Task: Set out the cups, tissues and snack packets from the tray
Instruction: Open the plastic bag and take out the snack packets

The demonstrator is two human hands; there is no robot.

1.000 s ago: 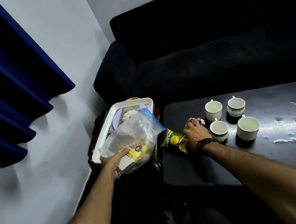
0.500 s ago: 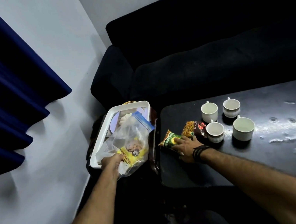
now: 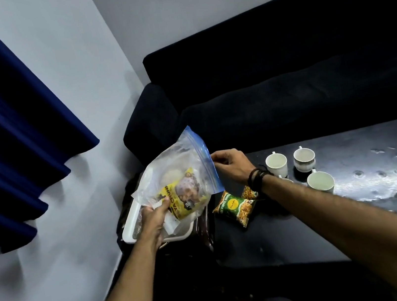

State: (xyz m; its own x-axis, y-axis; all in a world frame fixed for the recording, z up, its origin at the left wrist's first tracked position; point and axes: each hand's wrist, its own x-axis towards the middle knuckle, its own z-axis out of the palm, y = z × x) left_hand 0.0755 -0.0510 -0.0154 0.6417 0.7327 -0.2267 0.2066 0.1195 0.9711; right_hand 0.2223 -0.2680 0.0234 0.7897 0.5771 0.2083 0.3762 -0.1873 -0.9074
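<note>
A clear zip bag [image 3: 183, 176] with a blue seal strip hangs above the white tray [image 3: 132, 220]; a yellow snack packet and pale contents show through it. My left hand [image 3: 154, 217] grips the bag's lower end. My right hand [image 3: 231, 164] pinches the blue seal edge at the bag's right side. On the dark table [image 3: 358, 216] a green and orange snack packet [image 3: 236, 206] lies near the left edge. White cups stand beyond my right wrist: one [image 3: 276, 162], another [image 3: 304, 159] and a nearer one [image 3: 320, 181]; a further cup is mostly hidden by my wrist.
A black sofa [image 3: 285, 79] runs behind the table. A blue curtain [image 3: 6, 128] hangs on the left by the grey wall. The tray sits on a dark stand left of the table. Wet patches shine on the table's right part.
My left hand has lifted the zip bag up off the tray. My right hand has left the snack packets on the table and taken hold of the bag's blue seal edge.
</note>
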